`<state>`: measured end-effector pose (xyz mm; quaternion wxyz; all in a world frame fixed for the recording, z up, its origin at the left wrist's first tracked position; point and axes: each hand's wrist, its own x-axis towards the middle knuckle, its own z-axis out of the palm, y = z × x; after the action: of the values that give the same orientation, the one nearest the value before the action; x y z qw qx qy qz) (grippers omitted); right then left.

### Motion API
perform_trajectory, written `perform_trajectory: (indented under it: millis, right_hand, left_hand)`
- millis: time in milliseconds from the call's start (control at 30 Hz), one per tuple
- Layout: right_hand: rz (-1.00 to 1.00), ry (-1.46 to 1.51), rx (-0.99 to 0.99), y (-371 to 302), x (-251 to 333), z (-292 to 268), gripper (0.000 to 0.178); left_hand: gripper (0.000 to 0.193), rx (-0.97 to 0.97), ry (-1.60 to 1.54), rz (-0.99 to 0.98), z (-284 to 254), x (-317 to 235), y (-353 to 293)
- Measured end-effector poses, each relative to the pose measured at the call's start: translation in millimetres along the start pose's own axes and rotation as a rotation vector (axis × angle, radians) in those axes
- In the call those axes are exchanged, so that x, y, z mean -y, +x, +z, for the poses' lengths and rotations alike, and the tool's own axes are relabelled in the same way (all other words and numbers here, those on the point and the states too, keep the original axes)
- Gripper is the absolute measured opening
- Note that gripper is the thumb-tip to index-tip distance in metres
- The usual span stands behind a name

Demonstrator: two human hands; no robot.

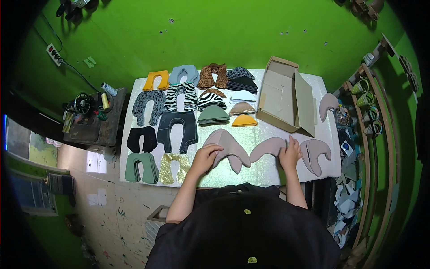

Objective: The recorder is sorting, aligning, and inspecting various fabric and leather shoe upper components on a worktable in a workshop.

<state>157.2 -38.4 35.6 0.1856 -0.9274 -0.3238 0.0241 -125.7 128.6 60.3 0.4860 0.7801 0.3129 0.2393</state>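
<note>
My left hand (205, 158) is closed on the left edge of a dusty-pink U-shaped shoe-upper piece (224, 142). The piece is folded or overlaps another, with two pointed ends towards me. At right, my right hand (291, 153) touches the right end of a pink crescent piece (266, 147). Its thumb rests by that end and its fingers point away from me; the fingers' hold is partly hidden. Just right of this hand lie more pink curved pieces (317, 150), overlapping each other. Another pink piece (328, 106) lies at the table's right edge.
On the white table (273, 175), stacks of cut pieces stand at left: zebra (189, 102), black (166, 125), green (135, 168) and gold glitter (169, 165). An open cardboard box (278, 94) stands behind. A sewing machine (83, 105) is left, a wooden rack (365, 130) with sandals right.
</note>
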Motion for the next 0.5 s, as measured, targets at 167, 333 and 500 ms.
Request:
perform_trajectory:
  millis: [167,333,500]
  right_hand:
    - [-0.425,0.559,0.457,-1.2,74.7,7.7,0.079]
    - [-0.237,0.945,1.203,14.6,102.1,31.1,0.049]
    - [-0.154,1.021,0.922,-10.1,117.9,38.0,0.026]
  left_hand:
    - [0.026,0.135,0.002,0.147,-19.4,-39.4,1.6]
    - [0.031,0.066,-0.069,0.163,-34.6,-38.7,7.3]
    - [0.036,-0.099,-0.125,-0.232,-31.2,-7.9,1.0]
